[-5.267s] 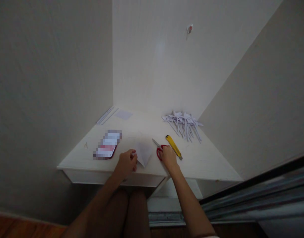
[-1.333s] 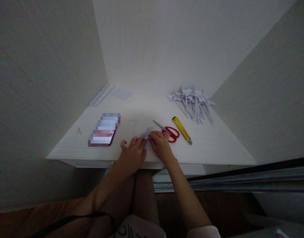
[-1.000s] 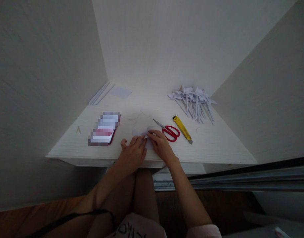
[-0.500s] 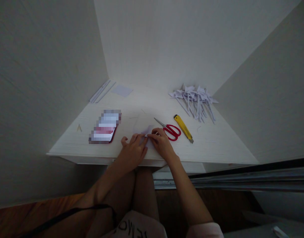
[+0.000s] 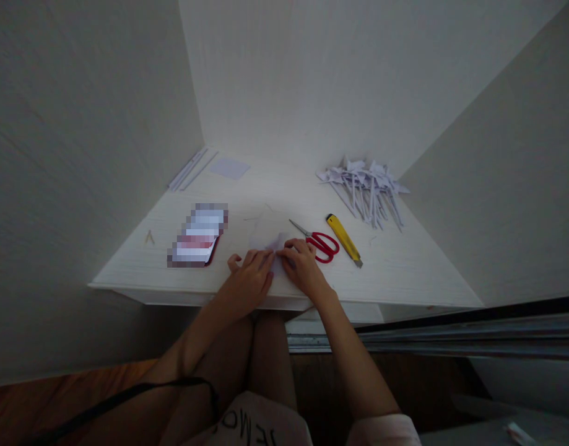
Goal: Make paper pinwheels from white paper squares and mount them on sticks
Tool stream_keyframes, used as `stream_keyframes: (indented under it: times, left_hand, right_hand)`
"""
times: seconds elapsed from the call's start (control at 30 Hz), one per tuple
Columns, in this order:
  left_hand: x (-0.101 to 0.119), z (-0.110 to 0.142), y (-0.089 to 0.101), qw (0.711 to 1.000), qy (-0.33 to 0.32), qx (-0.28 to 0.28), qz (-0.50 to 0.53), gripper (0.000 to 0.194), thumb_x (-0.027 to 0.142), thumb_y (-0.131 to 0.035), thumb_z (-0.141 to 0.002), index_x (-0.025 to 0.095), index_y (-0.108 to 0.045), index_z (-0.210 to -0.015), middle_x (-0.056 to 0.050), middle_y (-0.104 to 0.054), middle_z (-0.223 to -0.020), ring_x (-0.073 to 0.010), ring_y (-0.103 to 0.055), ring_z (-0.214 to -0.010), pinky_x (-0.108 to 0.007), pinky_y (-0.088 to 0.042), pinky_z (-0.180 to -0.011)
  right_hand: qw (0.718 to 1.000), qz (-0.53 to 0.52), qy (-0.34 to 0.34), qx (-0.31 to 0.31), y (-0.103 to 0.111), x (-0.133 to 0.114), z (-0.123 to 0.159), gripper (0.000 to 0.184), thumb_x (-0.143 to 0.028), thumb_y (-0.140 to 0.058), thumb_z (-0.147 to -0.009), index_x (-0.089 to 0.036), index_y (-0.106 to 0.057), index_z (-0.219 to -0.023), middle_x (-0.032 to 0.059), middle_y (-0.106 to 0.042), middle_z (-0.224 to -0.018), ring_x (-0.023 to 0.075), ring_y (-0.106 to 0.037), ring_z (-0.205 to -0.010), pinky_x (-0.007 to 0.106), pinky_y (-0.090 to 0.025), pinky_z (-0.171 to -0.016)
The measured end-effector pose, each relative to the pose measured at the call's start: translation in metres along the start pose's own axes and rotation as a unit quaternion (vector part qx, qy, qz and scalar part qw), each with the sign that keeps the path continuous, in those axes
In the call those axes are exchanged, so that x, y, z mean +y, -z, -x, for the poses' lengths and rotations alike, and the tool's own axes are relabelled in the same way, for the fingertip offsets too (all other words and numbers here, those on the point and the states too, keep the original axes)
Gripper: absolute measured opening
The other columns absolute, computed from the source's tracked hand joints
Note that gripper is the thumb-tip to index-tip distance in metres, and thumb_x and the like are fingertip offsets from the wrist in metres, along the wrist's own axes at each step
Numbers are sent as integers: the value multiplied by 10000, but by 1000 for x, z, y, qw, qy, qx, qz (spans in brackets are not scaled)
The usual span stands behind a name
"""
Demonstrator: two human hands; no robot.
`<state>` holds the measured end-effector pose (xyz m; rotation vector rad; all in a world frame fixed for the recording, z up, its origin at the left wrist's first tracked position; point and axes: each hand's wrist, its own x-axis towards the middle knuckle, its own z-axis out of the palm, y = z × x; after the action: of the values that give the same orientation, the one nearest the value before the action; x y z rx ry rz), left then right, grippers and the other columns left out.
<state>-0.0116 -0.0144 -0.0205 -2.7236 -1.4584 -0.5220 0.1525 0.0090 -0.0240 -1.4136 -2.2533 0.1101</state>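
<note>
Close to the front edge of the white desk, my left hand (image 5: 251,272) and my right hand (image 5: 303,265) meet over a small piece of folded white paper (image 5: 278,241). Fingertips of both hands pinch it and press it near the desk top, hiding much of its shape. Just right of my right hand lie scissors with red handles (image 5: 325,246), blades pointing up and left. Beside them is a yellow utility knife (image 5: 343,240) with a bit of blade showing at its near end.
A phone (image 5: 198,235) lies on the desk (image 5: 126,272) at left. Behind it are rolled paper sticks (image 5: 191,170) and a square paper sheet (image 5: 230,167). Several folded paper shapes on paper stems (image 5: 365,186) are piled at back right. Walls close in the back and both sides.
Both hands stay at the folded paper with only slight finger shifts; the fingertips sit a little closer over it. The other things on the desk have not moved.
</note>
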Motion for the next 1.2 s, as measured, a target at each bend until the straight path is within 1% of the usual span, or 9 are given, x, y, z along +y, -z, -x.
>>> stream_keyframes:
  times: [0.2,0.4,0.5,0.63,0.73,0.9,1.03,1.2]
  left_hand:
    - [1,0,-1,1000,-3,8,-11,337,207,-319,-883,138,-482,-1170,-116,-518,-1210,-256,-458,-1066,-475,-301,-839]
    - [1,0,-2,1000,-11,6,-14,335,214,-331,-881,133,-476,-1170,-123,-507,-1222,-259,-447,-1076,-484,-296,-834]
    - [2,0,-1,1000,-5,4,-15,331,213,-340,-877,138,-477,-1169,-114,-507,-1224,-257,-448,-1077,-490,-295,-839]
    - [2,0,-1,1000,-2,9,-13,321,218,-351,-875,147,-487,-1158,-105,-514,-1212,-248,-460,-1069,-486,-297,-844]
    - [1,0,-2,1000,-7,11,-9,319,222,-363,-871,153,-491,-1155,-104,-511,-1213,-244,-463,-1069,-475,-302,-847]
    - [0,-1,-2,1000,0,4,-8,313,219,-359,-870,156,-494,-1145,-105,-513,-1213,-246,-454,-1078,-490,-296,-848]
    - [1,-2,-3,1000,1,2,-8,323,215,-345,-873,150,-486,-1156,-113,-515,-1209,-247,-454,-1073,-497,-294,-849]
    - [1,-2,-2,1000,0,2,-8,330,211,-331,-876,139,-491,-1155,-128,-510,-1211,-249,-447,-1069,-498,-289,-853]
  right_hand:
    - [1000,-8,10,11,-2,1,0,217,-113,-472,-818,-182,-623,-957,83,-550,-997,200,-472,-989,381,-322,-885]
    - [998,-49,15,39,-6,5,0,262,-96,-421,-831,-157,-613,-1000,108,-523,-995,192,-479,-928,339,-407,-847]
    - [997,-66,19,43,-8,8,0,303,-82,-399,-829,-149,-580,-1063,117,-518,-1026,196,-473,-970,349,-415,-869]
    - [997,-60,4,41,-10,11,-1,384,-55,-440,-775,-115,-518,-1146,135,-509,-1072,214,-446,-1028,378,-398,-919]
    - [999,-33,-3,31,-7,11,-6,333,-55,-439,-779,-85,-549,-1092,136,-530,-1001,214,-465,-973,362,-416,-894]
    - [999,33,15,-3,-1,8,-14,211,-92,-451,-810,-137,-602,-951,101,-558,-916,211,-492,-906,343,-435,-820]
    - [997,76,-9,-2,-5,5,-17,176,-80,-460,-804,-136,-610,-877,97,-573,-883,209,-497,-885,316,-420,-791]
    - [993,113,-36,-3,-10,2,-21,142,-87,-470,-791,-137,-582,-863,97,-578,-857,213,-493,-873,321,-392,-776]
